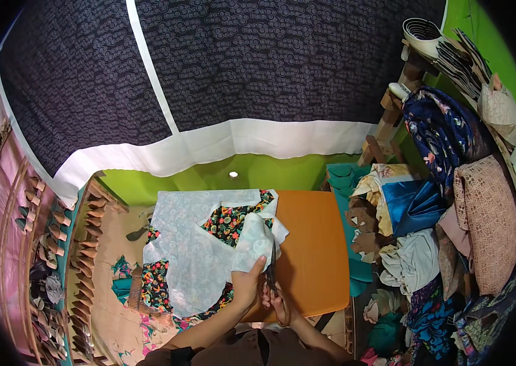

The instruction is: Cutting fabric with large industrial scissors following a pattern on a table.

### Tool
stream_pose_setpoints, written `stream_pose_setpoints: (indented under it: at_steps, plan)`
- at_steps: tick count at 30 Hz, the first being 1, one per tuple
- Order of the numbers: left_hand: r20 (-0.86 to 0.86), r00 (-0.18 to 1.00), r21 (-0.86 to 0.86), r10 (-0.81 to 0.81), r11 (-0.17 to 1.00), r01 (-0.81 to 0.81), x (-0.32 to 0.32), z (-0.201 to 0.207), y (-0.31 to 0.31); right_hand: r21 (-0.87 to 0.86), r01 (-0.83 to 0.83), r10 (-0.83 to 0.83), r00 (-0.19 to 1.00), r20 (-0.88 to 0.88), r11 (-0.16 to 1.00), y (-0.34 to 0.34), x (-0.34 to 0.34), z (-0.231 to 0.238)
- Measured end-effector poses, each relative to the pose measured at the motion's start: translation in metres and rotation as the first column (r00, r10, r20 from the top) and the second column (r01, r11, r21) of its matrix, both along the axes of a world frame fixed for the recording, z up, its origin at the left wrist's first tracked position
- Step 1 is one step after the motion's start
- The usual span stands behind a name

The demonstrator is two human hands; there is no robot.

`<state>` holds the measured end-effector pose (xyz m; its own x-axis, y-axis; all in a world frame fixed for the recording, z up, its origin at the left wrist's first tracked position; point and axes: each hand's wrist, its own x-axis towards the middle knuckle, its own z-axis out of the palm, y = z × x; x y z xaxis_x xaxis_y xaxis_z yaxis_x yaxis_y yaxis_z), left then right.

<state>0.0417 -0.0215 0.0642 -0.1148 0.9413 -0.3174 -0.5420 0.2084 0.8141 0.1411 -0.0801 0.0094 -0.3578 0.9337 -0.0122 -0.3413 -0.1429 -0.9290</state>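
My left hand [248, 285] grips a folded-up piece of fabric [254, 241], pale on the side that shows, holding it up over the table's near part. In my right hand [277, 304] is a pair of dark scissors [272, 268], fingers closed round the handles. The blades point away from me along the right edge of the raised piece; whether they are parted I cannot tell. Beneath lies a larger spread of fabric [191, 244], mostly pale side up. Its black floral print [232, 223] shows at the folds and edges, and some hangs over the table's left and near sides.
The orange table [311, 244] shows bare wood-coloured top on the right. Piled fabrics [413, 256] crowd the right side. Racks of wooden shoe lasts [87, 262] stand left. Fabric scraps [122, 287] litter the tiled floor. A dark patterned curtain [270, 61] hangs beyond the table.
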Motion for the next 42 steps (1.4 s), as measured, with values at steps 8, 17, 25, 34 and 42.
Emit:
stream_pose_setpoints:
  at_steps: [8, 17, 25, 34, 42]
  plan:
    - [-0.075, 0.995, 0.081, 0.066, 0.995, -0.060, -0.008, -0.012, 0.006, -0.064, -0.082, 0.080, 0.996, -0.030, 0.995, -0.005, 0.005, 0.016]
    - [-0.106, 0.993, 0.085, 0.052, 0.995, -0.043, 0.000, -0.002, 0.001, -0.048, 0.038, -0.034, 0.997, 0.074, 0.998, -0.007, 0.001, 0.011]
    - [-0.088, 0.993, 0.066, 0.077, 0.995, -0.071, 0.004, 0.004, 0.001, 0.095, 0.035, -0.052, 0.981, 0.185, 0.995, -0.008, 0.004, -0.001]
    - [-0.103, 0.994, 0.070, 0.045, 0.997, -0.038, 0.004, -0.001, 0.000, 0.054, 0.049, -0.059, 0.978, 0.198, 0.997, -0.008, 0.007, 0.015]
    - [-0.108, 0.992, 0.057, 0.062, 0.997, -0.056, 0.000, -0.013, 0.002, -0.136, -0.015, 0.027, 0.995, 0.092, 0.991, -0.014, 0.009, 0.007]
